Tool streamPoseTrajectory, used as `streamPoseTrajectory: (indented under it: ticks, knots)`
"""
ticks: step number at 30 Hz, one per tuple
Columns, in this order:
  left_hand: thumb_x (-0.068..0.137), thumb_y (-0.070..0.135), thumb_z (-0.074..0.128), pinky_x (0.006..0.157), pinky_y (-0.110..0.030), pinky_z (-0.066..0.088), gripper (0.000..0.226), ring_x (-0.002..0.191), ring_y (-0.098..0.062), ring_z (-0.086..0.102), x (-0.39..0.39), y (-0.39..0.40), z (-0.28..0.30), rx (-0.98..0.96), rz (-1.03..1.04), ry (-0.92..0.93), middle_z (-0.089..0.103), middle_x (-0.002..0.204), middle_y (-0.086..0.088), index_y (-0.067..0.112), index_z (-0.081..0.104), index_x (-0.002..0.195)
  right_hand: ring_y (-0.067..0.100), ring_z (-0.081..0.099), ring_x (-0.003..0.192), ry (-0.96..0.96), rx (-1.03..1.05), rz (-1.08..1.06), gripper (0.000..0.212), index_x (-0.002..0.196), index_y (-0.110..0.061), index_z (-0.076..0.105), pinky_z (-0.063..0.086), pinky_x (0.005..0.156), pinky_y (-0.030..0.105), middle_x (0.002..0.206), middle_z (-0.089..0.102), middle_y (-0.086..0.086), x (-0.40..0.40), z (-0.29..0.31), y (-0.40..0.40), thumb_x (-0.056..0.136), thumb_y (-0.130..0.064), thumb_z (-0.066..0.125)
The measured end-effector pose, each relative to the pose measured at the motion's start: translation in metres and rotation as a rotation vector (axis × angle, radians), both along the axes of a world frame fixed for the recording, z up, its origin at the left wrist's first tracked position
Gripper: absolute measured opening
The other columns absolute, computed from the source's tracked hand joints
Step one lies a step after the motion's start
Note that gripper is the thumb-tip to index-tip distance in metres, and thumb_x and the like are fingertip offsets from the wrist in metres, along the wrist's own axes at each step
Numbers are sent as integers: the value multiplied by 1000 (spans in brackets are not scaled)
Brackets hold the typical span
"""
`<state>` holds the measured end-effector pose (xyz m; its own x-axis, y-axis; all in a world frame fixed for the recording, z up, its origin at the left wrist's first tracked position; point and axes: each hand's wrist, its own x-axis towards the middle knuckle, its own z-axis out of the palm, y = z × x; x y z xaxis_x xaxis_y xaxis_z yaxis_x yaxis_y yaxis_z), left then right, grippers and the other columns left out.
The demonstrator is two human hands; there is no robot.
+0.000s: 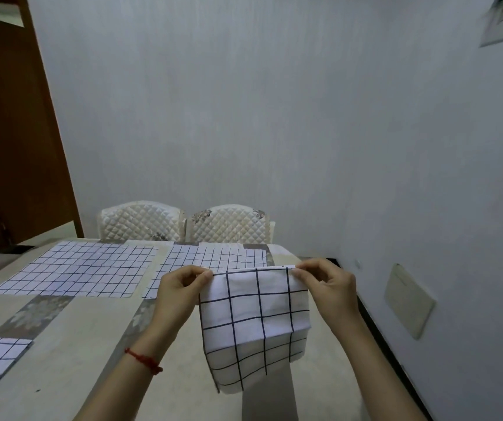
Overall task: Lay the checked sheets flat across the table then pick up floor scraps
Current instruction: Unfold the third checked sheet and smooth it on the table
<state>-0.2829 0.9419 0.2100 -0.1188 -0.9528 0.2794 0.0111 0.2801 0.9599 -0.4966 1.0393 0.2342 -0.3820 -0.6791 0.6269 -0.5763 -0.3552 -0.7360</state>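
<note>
Laying step: left hand (183, 287) and right hand (324, 279) pinch folded checked sheet (256, 323) above desk (71, 344); next, unfold flat.

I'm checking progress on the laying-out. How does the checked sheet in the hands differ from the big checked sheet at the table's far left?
The held white black-checked fabric sheet hangs folded, pinched at its top edge by the left hand and right hand. The large white black-checked sheet at far left lies flat and untouched on the table. Both share the same grid pattern.

Single head-worn view, forward and down (wide-angle), close over the table (71, 344), facing the wall (274, 117)
</note>
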Motion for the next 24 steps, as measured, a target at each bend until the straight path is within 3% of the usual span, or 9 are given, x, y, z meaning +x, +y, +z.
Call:
streamPoseTrajectory:
  ticks: [2, 3, 5, 7, 9, 14, 19, 22, 24]
  knots:
    - [80, 18, 68, 73, -22, 49, 12, 76, -8, 61, -1, 1, 0, -186, 56, -199, 69, 72, 13, 26, 69, 72, -1, 61, 71, 63, 23, 9, 21, 67, -26, 65, 45, 63, 5, 66, 66, -23, 3, 4, -3, 74, -7, 73]
    - [78, 25, 69, 79, -12, 46, 3, 84, -3, 60, -3, 5, 4, -299, 62, -302, 67, 85, 16, 27, 68, 80, 0, 60, 72, 123, 34, 14, 14, 70, -23, 66, 44, 64, 5, 63, 65, -20, 6, 6, -4, 75, -11, 73]
    - [74, 43, 63, 85, 2, 35, 31, 98, 4, 52, -12, 12, 9, -492, -1, -431, 59, 100, 18, 22, 68, 96, 0, 57, 75, 296, 36, 16, 6, 73, -16, 67, 41, 67, 5, 71, 60, -20, 12, 10, -8, 75, -19, 71]
    - [72, 49, 56, 90, 1, 32, 43, 105, 4, 48, -24, 20, 14, -587, -95, -472, 56, 105, 19, 21, 67, 102, -2, 54, 90, 426, 42, 37, 8, 76, -15, 66, 40, 79, 7, 91, 58, -14, 19, 12, -12, 76, -21, 70]
    - [75, 47, 56, 92, -7, 38, 39, 104, 1, 52, -34, 25, 16, -629, -148, -460, 60, 104, 16, 21, 67, 102, 3, 55, 98, 440, 49, 61, 7, 78, -14, 66, 42, 84, 13, 99, 58, -10, 25, 14, -14, 77, -20, 69]
    - [80, 19, 67, 63, -9, 44, 3, 70, 2, 60, -44, 25, 21, -486, -208, -322, 65, 67, 13, 21, 70, 79, 4, 60, 74, 286, 76, 118, 3, 78, -12, 68, 46, 67, 10, 71, 63, -12, 31, 19, -11, 78, -15, 70]
    - [80, 11, 67, 59, -9, 42, 27, 62, 2, 56, -40, 18, 29, -384, -227, -247, 63, 59, 16, 33, 62, 64, 6, 60, 72, 117, 119, 121, 14, 72, -27, 66, 48, 65, 13, 73, 66, -6, 25, 19, -4, 75, -15, 73]
    - [80, 10, 66, 59, -10, 43, 27, 62, 0, 56, -34, 10, 37, -365, -169, -180, 63, 60, 12, 31, 62, 63, 6, 53, 58, -38, 324, 205, 21, 59, -26, 63, 46, 59, 26, 59, 59, -7, 15, 14, 0, 73, -14, 73]
    - [80, 9, 66, 55, -8, 41, 27, 57, 3, 53, -28, 2, 43, -338, -124, -131, 62, 55, 16, 27, 62, 60, 2, 43, 49, -45, 483, 245, 26, 54, -18, 57, 36, 53, 20, 50, 48, -10, 4, 4, 4, 74, -14, 72]
